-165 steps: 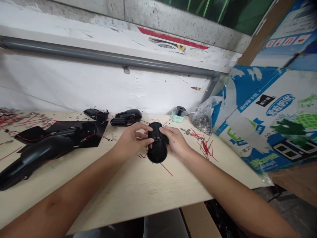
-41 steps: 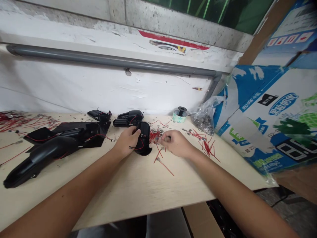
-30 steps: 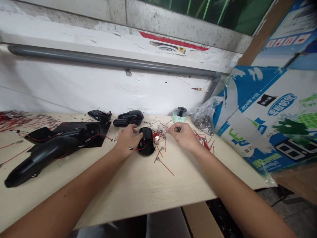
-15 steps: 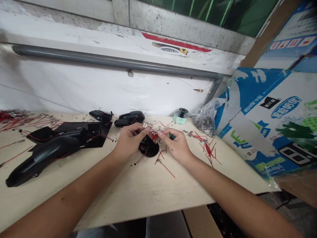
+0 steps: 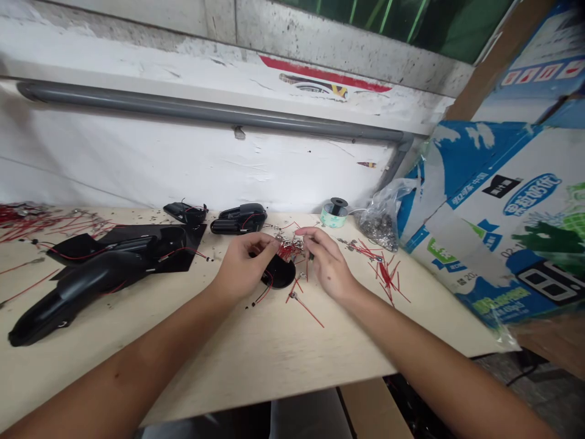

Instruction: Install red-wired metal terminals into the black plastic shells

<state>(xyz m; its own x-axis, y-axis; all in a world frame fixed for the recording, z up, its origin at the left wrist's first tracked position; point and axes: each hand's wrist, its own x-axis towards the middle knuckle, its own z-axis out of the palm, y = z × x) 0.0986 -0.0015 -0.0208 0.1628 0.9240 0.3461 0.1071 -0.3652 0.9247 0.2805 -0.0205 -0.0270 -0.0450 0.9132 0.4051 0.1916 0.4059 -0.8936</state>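
Observation:
My left hand [image 5: 244, 262] is closed round one end of a black plastic shell [image 5: 281, 272] at the middle of the table, its thumb and index finger pressed together. A thin red wire with a small black tip hangs down beside the shell. My right hand [image 5: 325, 261] is just right of the shell, fingers curled over a small dark green item [image 5: 311, 255] that is mostly hidden. Between and behind the hands lies a pile of red wires with small metal parts [image 5: 287, 249]. One red wire [image 5: 308, 310] lies nearer me on the table.
Large black shells [image 5: 91, 280] lie at the left on a black sheet, with red wires behind. Two smaller black housings [image 5: 240, 218] sit near the wall. At the right are a tape roll [image 5: 334, 217], a bag of metal parts [image 5: 379, 225], scattered red wires [image 5: 387, 275] and a printed carton [image 5: 493, 213].
My right index finger has lifted and stretched forward over the metal parts. My left hand and the black shell have shifted slightly; the small metal part at its fingertips no longer shows.

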